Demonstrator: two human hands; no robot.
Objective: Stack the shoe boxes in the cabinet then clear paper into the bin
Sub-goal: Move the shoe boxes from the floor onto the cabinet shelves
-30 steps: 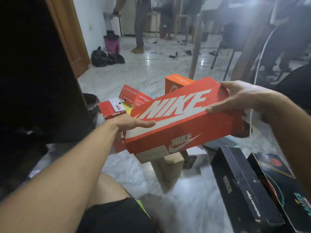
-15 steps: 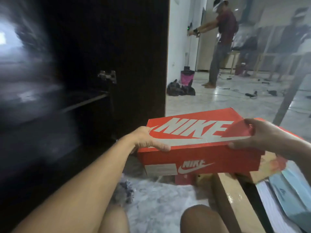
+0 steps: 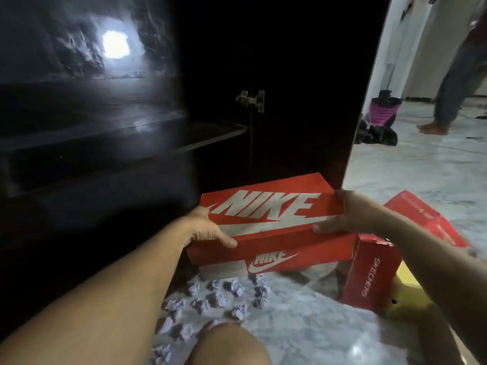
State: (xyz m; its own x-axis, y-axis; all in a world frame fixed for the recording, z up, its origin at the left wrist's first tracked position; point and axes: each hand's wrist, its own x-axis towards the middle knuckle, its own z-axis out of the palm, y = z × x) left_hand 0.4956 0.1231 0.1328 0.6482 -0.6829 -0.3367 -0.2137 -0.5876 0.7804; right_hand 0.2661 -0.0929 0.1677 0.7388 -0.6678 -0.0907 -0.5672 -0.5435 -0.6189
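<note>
Dark cabinet (image 3: 131, 159) ahead, hands gripping Nike box (image 3: 266, 219) ends

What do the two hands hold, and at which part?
The orange Nike shoe box, gripped at its two short ends by the left hand and right hand.

My left hand (image 3: 208, 229) and right hand (image 3: 342, 214) grip the orange Nike shoe box (image 3: 266, 222) at frame centre, before the dark cabinet (image 3: 131, 143).

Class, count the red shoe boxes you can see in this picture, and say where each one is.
3. The Nike box is held in both hands before the cabinet; the Skechers box stands on the floor at its right; another red box lies behind the right forearm. More may be hidden.
</note>
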